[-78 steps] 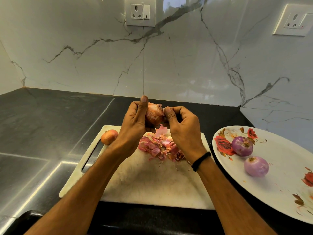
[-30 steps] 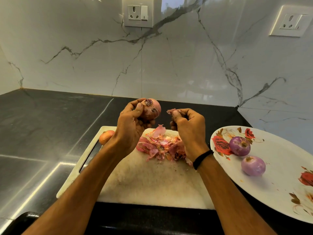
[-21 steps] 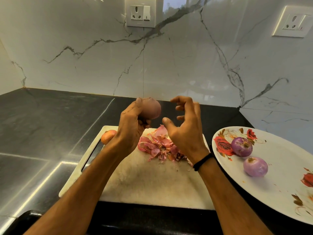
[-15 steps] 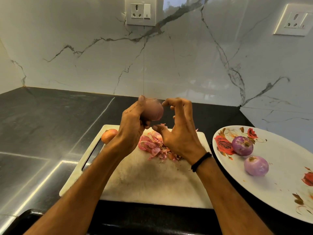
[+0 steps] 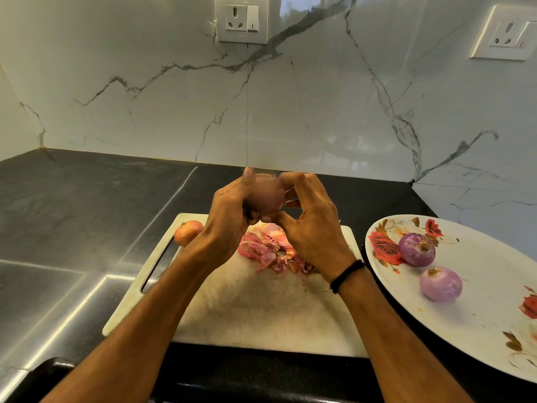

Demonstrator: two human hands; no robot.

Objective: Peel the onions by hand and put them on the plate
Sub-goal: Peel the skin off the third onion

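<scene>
Status: two peeled onions (image 5: 416, 249) lie on the plate (image 5: 479, 330) at my right, near each other but apart. A third, the held onion (image 5: 266, 196), is up in both hands above the board (image 5: 261, 309). It is blurred, seems to carry dry skin, and shows a loose flap at its right side. A whole onion (image 5: 188, 231) sits unpeeled on the board's far left corner. Skins (image 5: 267, 248) are heaped on the board beneath the hands. Board and plate stand on the dark table (image 5: 72, 213).

I judge the task roughly half done: two onions plated, one being stripped, one untouched.

Left hand (image 5: 229, 216): curled round the held onion from the left, one fingertip showing above its top, gripping it.

Right hand (image 5: 313, 225): fingers bent over the onion's upper right, thumb beneath, closed on it at the loose flap. Whether it pinches the flap itself I cannot tell.
</scene>
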